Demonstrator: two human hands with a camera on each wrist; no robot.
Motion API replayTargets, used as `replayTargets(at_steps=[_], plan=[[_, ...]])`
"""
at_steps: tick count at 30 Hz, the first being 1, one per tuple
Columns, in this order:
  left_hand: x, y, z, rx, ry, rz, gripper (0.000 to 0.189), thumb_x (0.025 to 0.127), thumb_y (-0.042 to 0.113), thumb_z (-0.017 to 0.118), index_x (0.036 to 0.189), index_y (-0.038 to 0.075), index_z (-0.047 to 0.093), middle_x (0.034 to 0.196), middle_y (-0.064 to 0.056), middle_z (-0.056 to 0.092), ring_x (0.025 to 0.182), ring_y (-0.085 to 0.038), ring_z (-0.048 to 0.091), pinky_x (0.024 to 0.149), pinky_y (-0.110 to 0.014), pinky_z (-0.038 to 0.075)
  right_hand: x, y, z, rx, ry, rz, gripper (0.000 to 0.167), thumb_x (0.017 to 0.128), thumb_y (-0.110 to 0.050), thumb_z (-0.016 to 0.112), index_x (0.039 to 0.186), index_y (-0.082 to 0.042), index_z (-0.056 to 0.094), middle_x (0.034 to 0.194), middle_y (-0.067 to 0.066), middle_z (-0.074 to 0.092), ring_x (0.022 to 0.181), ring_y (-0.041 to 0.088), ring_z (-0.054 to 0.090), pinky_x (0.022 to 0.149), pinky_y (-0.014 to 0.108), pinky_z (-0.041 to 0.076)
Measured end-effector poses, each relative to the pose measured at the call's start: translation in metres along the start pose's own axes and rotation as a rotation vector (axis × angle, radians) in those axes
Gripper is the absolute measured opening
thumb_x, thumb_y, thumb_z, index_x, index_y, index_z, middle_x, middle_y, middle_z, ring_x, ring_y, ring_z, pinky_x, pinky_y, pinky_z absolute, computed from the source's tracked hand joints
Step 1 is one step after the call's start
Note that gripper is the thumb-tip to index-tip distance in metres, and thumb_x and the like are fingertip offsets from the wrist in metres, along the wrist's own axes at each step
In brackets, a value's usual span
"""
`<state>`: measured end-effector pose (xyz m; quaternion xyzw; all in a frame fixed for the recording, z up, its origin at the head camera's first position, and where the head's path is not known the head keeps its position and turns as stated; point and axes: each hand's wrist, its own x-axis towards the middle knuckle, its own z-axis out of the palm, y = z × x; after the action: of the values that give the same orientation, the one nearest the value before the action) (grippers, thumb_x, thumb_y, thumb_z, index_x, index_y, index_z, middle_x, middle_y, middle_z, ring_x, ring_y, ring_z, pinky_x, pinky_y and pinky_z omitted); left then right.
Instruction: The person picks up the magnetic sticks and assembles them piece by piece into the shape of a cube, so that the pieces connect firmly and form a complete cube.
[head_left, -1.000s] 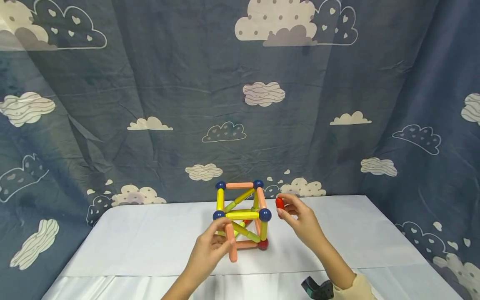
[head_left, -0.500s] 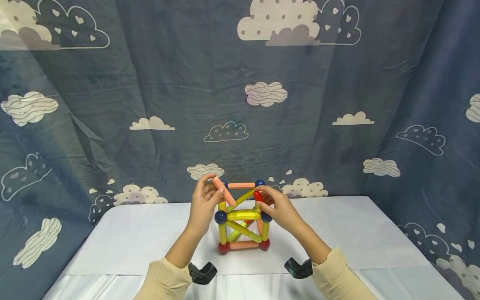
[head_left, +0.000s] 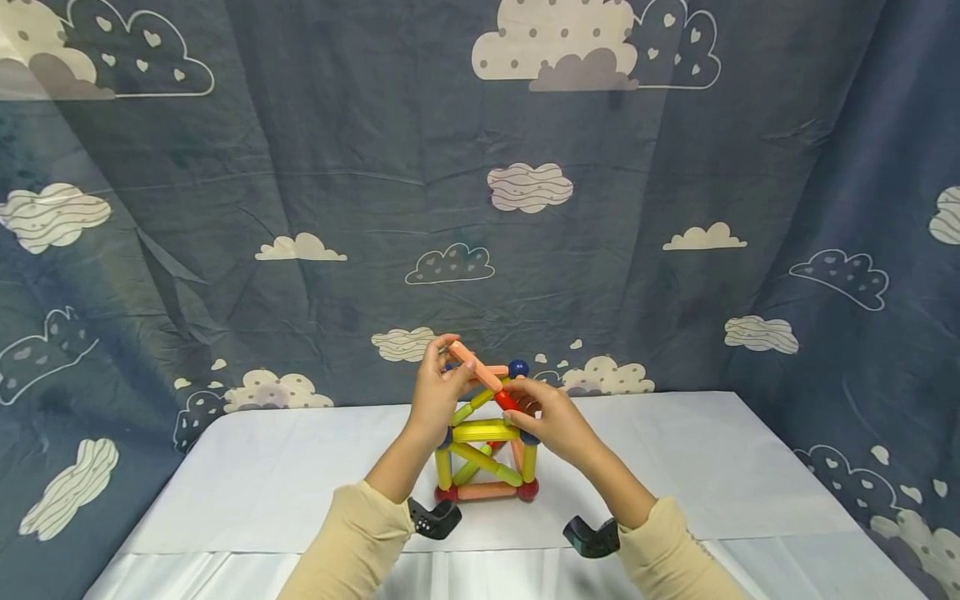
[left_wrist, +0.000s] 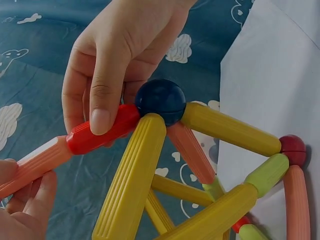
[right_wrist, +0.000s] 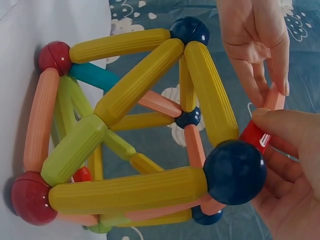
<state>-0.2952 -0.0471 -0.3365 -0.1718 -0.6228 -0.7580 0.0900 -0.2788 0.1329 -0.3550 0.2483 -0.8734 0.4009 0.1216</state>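
Note:
A cube frame of magnetic rods [head_left: 483, 430] and balls stands on the table, with blue balls [right_wrist: 236, 172] on top and red balls [right_wrist: 34, 198] at its base. Above its upper part, my left hand [head_left: 431, 402] pinches a salmon rod [head_left: 474, 364] between thumb and fingers. My right hand [head_left: 561, 427] pinches a short red rod [left_wrist: 102, 131] from the right. The two rods meet end to end and slant in one line. In the left wrist view, the red rod's other end lies right at a blue corner ball [left_wrist: 161, 101].
The white-covered table [head_left: 637, 467] stretches to both sides of the frame. Behind it hangs a dark blue cloth [head_left: 337, 208] with cloud prints. Black devices [head_left: 435, 518] sit at both wrists, near the table's front.
My left hand has lifted the salmon rod from the frame's front left and carried it right. My right hand has moved left with the red rod, and the rods now meet.

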Motion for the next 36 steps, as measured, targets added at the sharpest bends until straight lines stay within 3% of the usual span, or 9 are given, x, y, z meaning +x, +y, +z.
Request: replayTargets(at_steps=[7, 11, 14, 17, 21, 26, 32, 36], plan=[[0.0, 0.0, -0.002, 0.074, -0.022, 0.01, 0.042, 0.091, 0.007, 0.051, 0.131, 0.014, 0.04, 0.114, -0.019, 0.045, 0.091, -0.025, 0.06, 0.076, -0.033, 0.049, -0.001, 0.001, 0.002, 0.019, 0.021, 0.003, 0.033, 0.079, -0.008, 0.068, 0.11, -0.005, 0.059, 0.092, 0.0, 0.061, 0.077, 0.011, 0.057, 0.071, 0.028, 0.049], [-0.001, 0.0, -0.007, 0.107, -0.031, -0.007, 0.047, 0.094, 0.01, 0.048, 0.137, 0.018, 0.033, 0.12, -0.017, 0.042, 0.091, -0.027, 0.059, 0.074, -0.033, 0.05, -0.001, 0.002, 0.003, 0.022, 0.027, -0.001, 0.032, 0.08, -0.008, 0.068, 0.11, -0.006, 0.059, 0.093, -0.001, 0.061, 0.076, 0.01, 0.057, 0.071, 0.029, 0.049], [-0.001, 0.0, -0.012, 0.12, -0.05, -0.026, 0.046, 0.094, 0.015, 0.048, 0.136, 0.012, 0.03, 0.124, -0.016, 0.043, 0.091, -0.027, 0.058, 0.07, -0.034, 0.051, -0.002, 0.003, 0.003, 0.034, 0.029, -0.011, 0.031, 0.08, -0.009, 0.068, 0.11, -0.007, 0.059, 0.092, -0.001, 0.061, 0.075, 0.01, 0.057, 0.071, 0.032, 0.049], [0.0, -0.001, -0.017, 0.176, -0.079, -0.052, 0.039, 0.091, 0.024, 0.054, 0.124, 0.007, 0.042, 0.117, -0.014, 0.052, 0.079, -0.022, 0.056, 0.063, -0.029, 0.05, -0.003, 0.003, 0.003, 0.039, 0.035, -0.023, 0.032, 0.079, -0.008, 0.068, 0.11, -0.006, 0.06, 0.093, -0.001, 0.061, 0.075, 0.011, 0.057, 0.071, 0.033, 0.049], [0.0, -0.003, -0.022, 0.244, -0.079, -0.102, 0.032, 0.082, 0.031, 0.066, 0.104, 0.007, 0.063, 0.094, -0.008, 0.063, 0.059, -0.019, 0.048, 0.051, -0.026, 0.042, -0.003, 0.004, 0.003, 0.036, 0.042, -0.016, 0.032, 0.079, -0.008, 0.069, 0.11, -0.007, 0.06, 0.093, -0.001, 0.061, 0.076, 0.011, 0.057, 0.072, 0.031, 0.049], [-0.001, -0.004, -0.023, 0.227, -0.063, -0.145, 0.036, 0.074, 0.029, 0.074, 0.097, 0.002, 0.063, 0.08, -0.009, 0.062, 0.053, -0.021, 0.044, 0.046, -0.025, 0.038, -0.003, 0.004, 0.003, 0.028, 0.037, -0.012, 0.033, 0.079, -0.008, 0.069, 0.111, -0.006, 0.06, 0.094, -0.001, 0.061, 0.077, 0.011, 0.056, 0.072, 0.028, 0.049], [0.0, -0.004, -0.023, 0.163, -0.053, -0.124, 0.03, 0.078, 0.019, 0.071, 0.097, 0.003, 0.055, 0.075, -0.006, 0.062, 0.062, -0.02, 0.051, 0.054, -0.025, 0.043, -0.002, 0.004, 0.003, 0.041, 0.023, -0.028, 0.032, 0.079, -0.01, 0.069, 0.11, -0.007, 0.06, 0.092, -0.001, 0.06, 0.077, 0.011, 0.056, 0.072, 0.03, 0.049], [0.001, -0.001, -0.021, 0.131, -0.082, -0.08, 0.032, 0.083, 0.017, 0.065, 0.111, 0.004, 0.055, 0.093, -0.007, 0.062, 0.078, -0.017, 0.058, 0.069, -0.028, 0.05, -0.002, 0.005, 0.003, 0.046, 0.011, -0.047, 0.031, 0.079, -0.01, 0.068, 0.109, -0.007, 0.06, 0.092, -0.001, 0.06, 0.076, 0.011, 0.056, 0.071, 0.029, 0.049]])
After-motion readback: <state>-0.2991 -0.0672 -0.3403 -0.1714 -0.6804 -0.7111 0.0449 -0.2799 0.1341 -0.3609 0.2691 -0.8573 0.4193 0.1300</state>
